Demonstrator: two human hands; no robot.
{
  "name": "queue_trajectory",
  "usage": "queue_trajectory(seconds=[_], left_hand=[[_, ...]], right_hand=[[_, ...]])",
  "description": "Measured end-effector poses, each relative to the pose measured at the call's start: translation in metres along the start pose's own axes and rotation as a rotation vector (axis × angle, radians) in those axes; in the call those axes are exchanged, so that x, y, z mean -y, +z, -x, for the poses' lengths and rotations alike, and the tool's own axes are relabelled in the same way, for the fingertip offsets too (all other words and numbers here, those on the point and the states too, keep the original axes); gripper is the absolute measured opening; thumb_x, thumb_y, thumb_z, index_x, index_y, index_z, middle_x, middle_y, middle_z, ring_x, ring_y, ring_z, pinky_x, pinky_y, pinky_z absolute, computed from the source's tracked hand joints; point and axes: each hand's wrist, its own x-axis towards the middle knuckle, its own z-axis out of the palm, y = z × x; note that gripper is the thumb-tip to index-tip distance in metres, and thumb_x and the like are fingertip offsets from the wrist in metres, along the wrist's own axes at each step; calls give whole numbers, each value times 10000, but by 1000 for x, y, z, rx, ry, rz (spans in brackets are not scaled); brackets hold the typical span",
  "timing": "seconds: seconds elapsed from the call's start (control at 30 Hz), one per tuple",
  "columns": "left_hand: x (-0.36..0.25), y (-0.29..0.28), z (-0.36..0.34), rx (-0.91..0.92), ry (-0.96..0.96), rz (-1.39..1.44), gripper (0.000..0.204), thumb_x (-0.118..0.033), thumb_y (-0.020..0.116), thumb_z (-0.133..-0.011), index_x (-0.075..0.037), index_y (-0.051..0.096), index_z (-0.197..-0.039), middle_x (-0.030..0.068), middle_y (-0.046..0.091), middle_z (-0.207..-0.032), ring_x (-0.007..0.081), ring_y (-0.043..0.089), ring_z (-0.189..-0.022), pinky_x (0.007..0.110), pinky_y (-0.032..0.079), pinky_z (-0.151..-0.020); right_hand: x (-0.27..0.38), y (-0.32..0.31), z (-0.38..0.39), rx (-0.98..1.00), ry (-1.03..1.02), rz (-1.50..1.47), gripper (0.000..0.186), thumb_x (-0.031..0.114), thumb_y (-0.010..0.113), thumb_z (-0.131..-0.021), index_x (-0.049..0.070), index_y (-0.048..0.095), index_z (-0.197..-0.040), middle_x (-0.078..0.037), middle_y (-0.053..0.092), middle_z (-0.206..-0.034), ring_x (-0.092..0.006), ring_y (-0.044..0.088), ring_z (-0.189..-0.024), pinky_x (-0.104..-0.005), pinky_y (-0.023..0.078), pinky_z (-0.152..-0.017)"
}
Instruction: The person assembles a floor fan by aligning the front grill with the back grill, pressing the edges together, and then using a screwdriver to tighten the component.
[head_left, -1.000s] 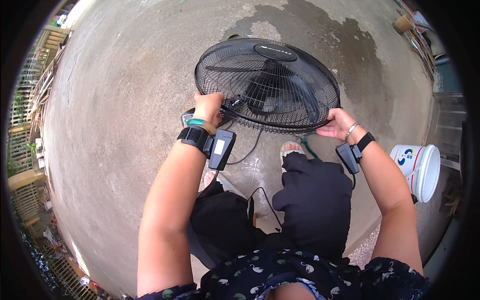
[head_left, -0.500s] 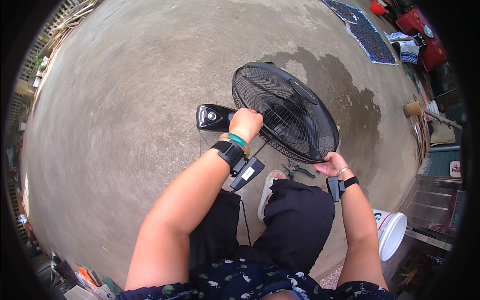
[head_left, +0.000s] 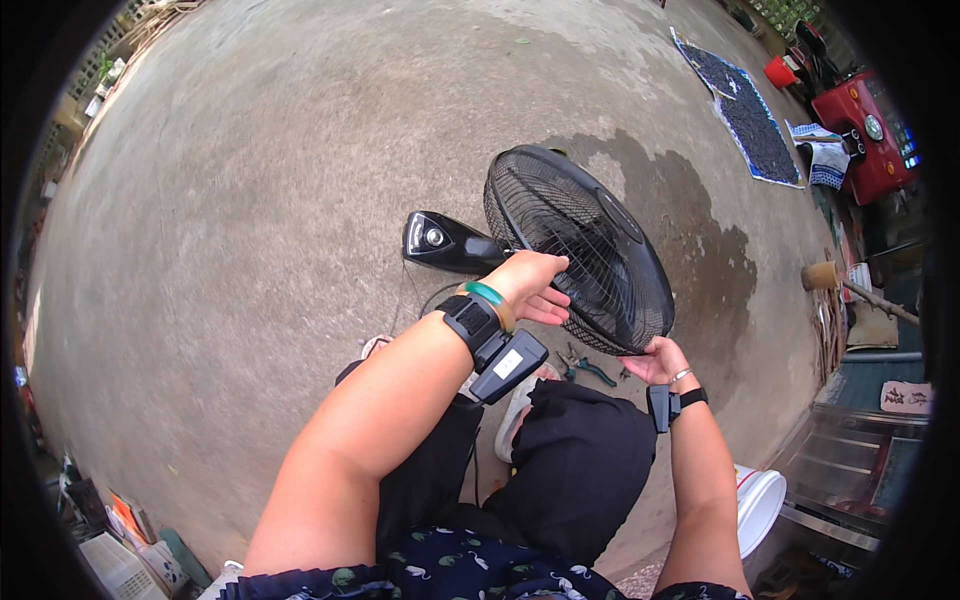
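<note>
A black electric fan (head_left: 625, 255) with a round wire guard leans tilted in front of me, its stem and control box (head_left: 435, 240) pointing left. My left hand (head_left: 535, 285) is at the guard's near left side, fingers stretched out and apart, the thumb close to the wires. Whether it touches the guard is hard to tell. My right hand (head_left: 660, 360) grips the guard's lower right rim, thumb on top. On the ground just below the guard lie pliers with teal handles (head_left: 590, 372), near my shoe.
A white bucket (head_left: 762, 510) stands at my right. Wet patches darken the concrete ground (head_left: 270, 180) beyond the fan. At the far right are a sheet spread with dark grains (head_left: 745, 110), a red vehicle (head_left: 870, 135) and a wooden-headed mallet (head_left: 822, 276). A cord runs near my feet.
My left hand has gone from a closed fist at the guard's edge to stretched-out fingers, slightly further right. My right hand keeps its hold on the rim. The view has shifted a little.
</note>
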Motion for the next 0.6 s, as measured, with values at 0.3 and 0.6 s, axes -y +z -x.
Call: queue_trajectory(seconds=[0.3, 0.6], left_hand=[[4, 2, 0, -20, 68, -297, 505, -346, 402, -897, 76, 403, -1174, 222, 567, -961, 316, 626, -717, 387, 541, -594], [3, -5, -8, 52, 30, 518, 431, -194, 514, -876, 107, 308, -1107, 228, 462, -1068, 312, 550, -947, 374, 509, -813]], right_hand=[[-3, 8, 5, 12, -35, -5, 405, 75, 427, -684, -141, 477, -1023, -271, 527, -1101, -364, 531, -1036, -414, 451, -901], [-7, 5, 3, -20, -31, -18, 407, 79, 428, -683, -131, 474, -1028, -273, 522, -1112, -366, 522, -1049, -422, 436, -920]])
